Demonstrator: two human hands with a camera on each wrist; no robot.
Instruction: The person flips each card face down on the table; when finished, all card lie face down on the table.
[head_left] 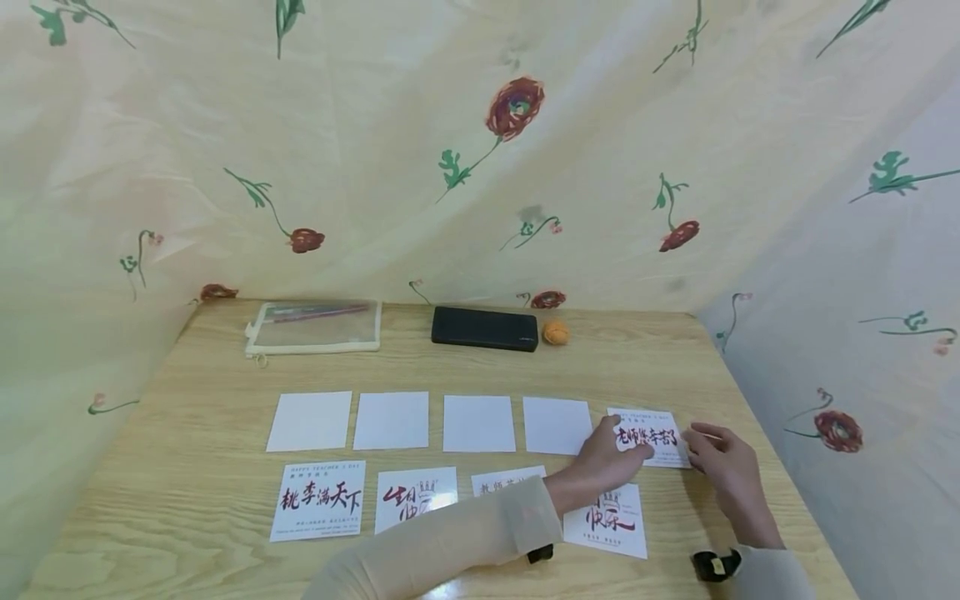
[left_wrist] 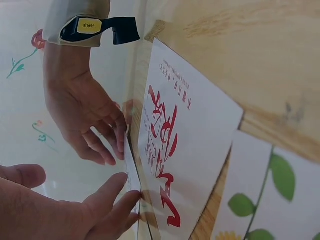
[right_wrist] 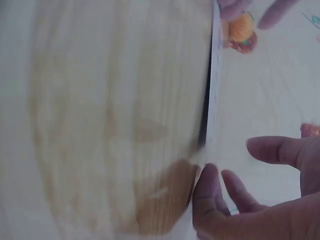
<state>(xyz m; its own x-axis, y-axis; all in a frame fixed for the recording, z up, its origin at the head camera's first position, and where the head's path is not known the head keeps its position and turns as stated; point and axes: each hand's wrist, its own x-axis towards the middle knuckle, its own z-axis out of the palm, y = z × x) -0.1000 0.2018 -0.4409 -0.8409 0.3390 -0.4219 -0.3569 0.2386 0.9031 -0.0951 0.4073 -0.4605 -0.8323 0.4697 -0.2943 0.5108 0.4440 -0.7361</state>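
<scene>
Left hand (head_left: 606, 458) touches a card (head_left: 660, 436) (lettering upright, running left-to-right).

The left hand (head_left: 603, 462) touches the left side of a red-lettered card (head_left: 663, 422), the right hand (head_left: 723, 462) at its right edge. Four blank cards (head_left: 478, 423) extend its row leftward; four printed cards (head_left: 318, 502) lie nearer, some partly hidden by the left sleeve (head_left: 450, 533). Behind, on the wooden table (head_left: 210, 433), sit a translucent pouch (head_left: 315, 335), black case (head_left: 485, 329) and orange ball (head_left: 556, 332)
</scene>
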